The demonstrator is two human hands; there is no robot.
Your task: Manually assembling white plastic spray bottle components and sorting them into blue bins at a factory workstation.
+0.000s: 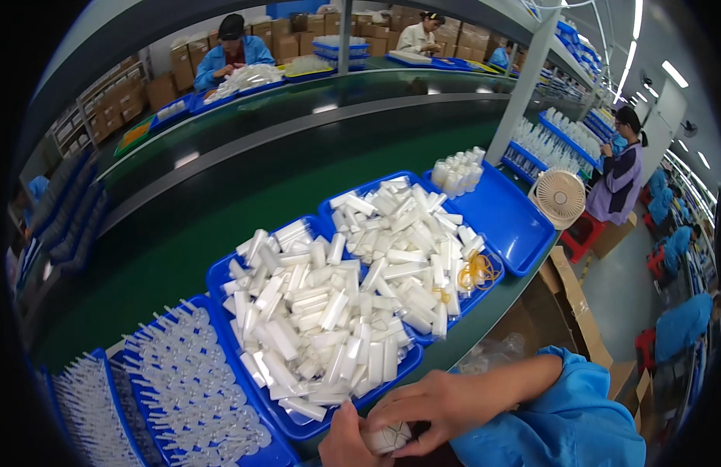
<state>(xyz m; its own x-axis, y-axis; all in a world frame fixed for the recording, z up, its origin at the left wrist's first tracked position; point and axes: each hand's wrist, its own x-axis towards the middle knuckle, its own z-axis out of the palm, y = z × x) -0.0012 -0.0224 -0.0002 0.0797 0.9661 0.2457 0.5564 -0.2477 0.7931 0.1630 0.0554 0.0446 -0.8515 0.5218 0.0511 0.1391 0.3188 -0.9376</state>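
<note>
Both of my hands are at the lower edge, closed around a round white bundle (387,438) that looks like white pieces packed together, end-on. My left hand (343,440) grips its left side with the thumb up. From the right, my right hand (434,405) curls its fingers over the top and far side; its blue sleeve is pushed up. Just beyond lies a blue tray (220,284) heaped with loose white oblong pieces (298,311). A second heaped tray stands behind it, with yellow rubber bands (478,271) at its right end.
A blue tray (504,218) holds grouped white pieces (458,173) at its far corner. At left, trays carry upright clear plastic parts (193,381). A beige fan (560,198) stands near a metal post. An open cardboard box (563,311) is below right. Co-workers sit across the green conveyor (298,167).
</note>
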